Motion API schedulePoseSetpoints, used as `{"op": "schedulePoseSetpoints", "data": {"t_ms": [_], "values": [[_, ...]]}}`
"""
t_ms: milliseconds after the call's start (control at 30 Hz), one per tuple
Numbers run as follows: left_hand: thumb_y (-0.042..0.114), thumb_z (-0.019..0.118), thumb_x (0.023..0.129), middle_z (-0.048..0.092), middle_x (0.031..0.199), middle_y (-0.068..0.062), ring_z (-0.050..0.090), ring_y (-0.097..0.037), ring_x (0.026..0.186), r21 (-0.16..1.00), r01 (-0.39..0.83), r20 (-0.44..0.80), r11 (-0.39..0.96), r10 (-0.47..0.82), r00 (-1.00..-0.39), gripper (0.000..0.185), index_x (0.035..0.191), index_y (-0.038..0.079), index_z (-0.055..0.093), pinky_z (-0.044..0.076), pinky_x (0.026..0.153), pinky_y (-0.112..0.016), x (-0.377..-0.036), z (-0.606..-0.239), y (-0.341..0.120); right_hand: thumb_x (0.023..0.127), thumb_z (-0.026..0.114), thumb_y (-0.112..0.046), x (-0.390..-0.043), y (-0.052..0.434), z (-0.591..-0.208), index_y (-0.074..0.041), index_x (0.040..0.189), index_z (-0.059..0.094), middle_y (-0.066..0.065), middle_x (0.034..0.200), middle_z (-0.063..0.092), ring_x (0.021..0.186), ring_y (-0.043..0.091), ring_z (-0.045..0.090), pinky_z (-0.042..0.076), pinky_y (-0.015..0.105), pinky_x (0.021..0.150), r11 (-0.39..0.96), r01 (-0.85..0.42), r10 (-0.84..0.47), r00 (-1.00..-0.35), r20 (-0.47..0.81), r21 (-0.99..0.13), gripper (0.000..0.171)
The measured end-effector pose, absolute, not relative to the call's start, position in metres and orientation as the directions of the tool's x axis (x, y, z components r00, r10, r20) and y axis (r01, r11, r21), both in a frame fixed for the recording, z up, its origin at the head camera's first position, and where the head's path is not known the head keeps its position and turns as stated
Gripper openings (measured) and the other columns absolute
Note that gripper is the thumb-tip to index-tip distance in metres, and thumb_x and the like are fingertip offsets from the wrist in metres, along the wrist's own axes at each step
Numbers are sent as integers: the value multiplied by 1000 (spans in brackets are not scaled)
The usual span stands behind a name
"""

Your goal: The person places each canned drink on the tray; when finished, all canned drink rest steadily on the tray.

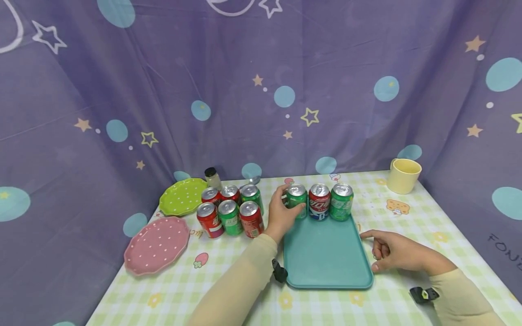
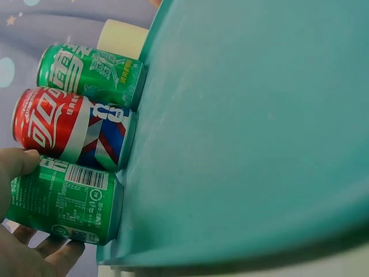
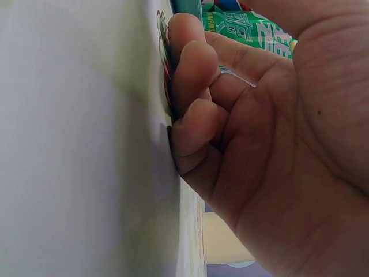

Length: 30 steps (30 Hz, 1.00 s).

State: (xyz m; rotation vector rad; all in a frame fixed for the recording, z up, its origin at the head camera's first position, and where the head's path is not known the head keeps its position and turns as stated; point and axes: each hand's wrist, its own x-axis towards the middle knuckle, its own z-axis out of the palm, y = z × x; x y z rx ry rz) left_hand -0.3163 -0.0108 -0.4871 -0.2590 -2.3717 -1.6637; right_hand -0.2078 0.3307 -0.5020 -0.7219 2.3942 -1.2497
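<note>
Seat the green can (image 1: pixel 296 200) upright at the teal tray (image 1: pixel 326 253)'s far left corner, flush beside the red can (image 1: pixel 319 202), then let go cleanly; left hand (image 1: pixel 281 213) fingers curl round that can, right hand (image 1: pixel 393 251) rests loosely curled on the tablecloth (image 1: pixel 228 290) just right of the tray, holding nothing.
</note>
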Motion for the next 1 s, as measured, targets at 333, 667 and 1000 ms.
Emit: {"op": "schedulePoseSetpoints", "data": {"t_ms": [333,667,1000], "values": [[18,90,84,59,139,-9,63,-30,123,887,279,288,369,32,-957,74,147,18,53,52,104,-45,-319,-488,-12,84,90,-21,-210,331,-503,4,145,48,8,88,60,65,8,50,47,25,57,488,-264,-575,-814,-79,-832,78],[23,90,85,57,140,-8,62,-31,124,866,270,272,422,56,-961,76,149,21,50,52,105,-44,-319,-487,-12,85,89,-21,-209,331,-503,4,145,48,8,89,60,66,9,50,46,26,57,493,-251,-567,-819,-89,-833,78],[24,91,84,55,141,-9,60,-30,127,853,264,264,451,63,-962,80,151,18,47,50,107,-45,-316,-485,-12,84,89,-21,-208,330,-502,5,145,48,9,88,61,65,8,50,47,25,57,493,-256,-570,-817,-86,-832,78]]}}
